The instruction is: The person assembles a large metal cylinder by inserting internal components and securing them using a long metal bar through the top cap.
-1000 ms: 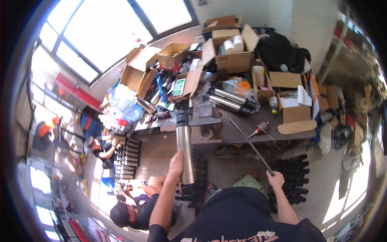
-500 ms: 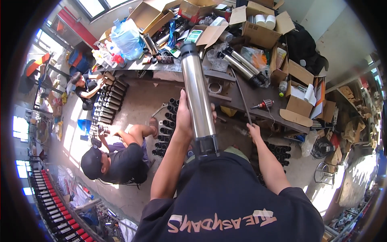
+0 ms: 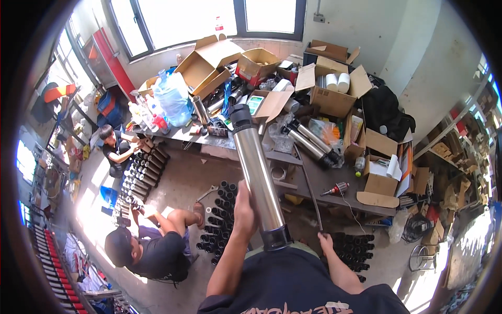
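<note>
**Steel cylinder (image 3: 257,178) in one hand, dark rod (image 3: 314,203) in the other**

The cylinder could slip or tip, we judge, because only our left hand (image 3: 244,213) grasps it, with much length reaching past the grip. A careless swing of the rod, clenched near its end by our right hand (image 3: 325,242), could knock the corded tool (image 3: 342,188) by the table's (image 3: 320,174) front edge. The cylinder slants against our left palm, its black cap (image 3: 240,116) pointing tableward.
</note>
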The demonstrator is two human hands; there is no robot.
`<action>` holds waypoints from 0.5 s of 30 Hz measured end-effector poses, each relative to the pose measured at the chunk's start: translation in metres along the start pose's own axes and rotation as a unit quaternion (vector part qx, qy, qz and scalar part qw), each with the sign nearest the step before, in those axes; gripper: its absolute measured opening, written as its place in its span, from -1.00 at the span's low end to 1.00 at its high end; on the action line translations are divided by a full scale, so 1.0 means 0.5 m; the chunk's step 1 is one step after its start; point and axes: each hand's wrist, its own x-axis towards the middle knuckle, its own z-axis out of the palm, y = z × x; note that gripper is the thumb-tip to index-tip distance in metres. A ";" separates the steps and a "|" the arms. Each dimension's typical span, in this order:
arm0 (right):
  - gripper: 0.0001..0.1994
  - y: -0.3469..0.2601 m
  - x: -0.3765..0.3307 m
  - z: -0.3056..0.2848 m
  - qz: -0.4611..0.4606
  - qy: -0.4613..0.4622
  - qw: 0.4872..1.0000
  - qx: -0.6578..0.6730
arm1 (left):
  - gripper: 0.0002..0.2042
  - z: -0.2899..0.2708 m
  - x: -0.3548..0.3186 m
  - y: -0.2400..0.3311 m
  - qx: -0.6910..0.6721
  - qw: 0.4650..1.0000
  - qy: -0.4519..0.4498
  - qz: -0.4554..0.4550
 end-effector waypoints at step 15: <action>-0.63 0.222 -0.040 -0.147 -0.027 0.002 0.976 -0.215 | -0.22 -0.091 0.090 -0.044 -0.041 0.987 0.061 -0.146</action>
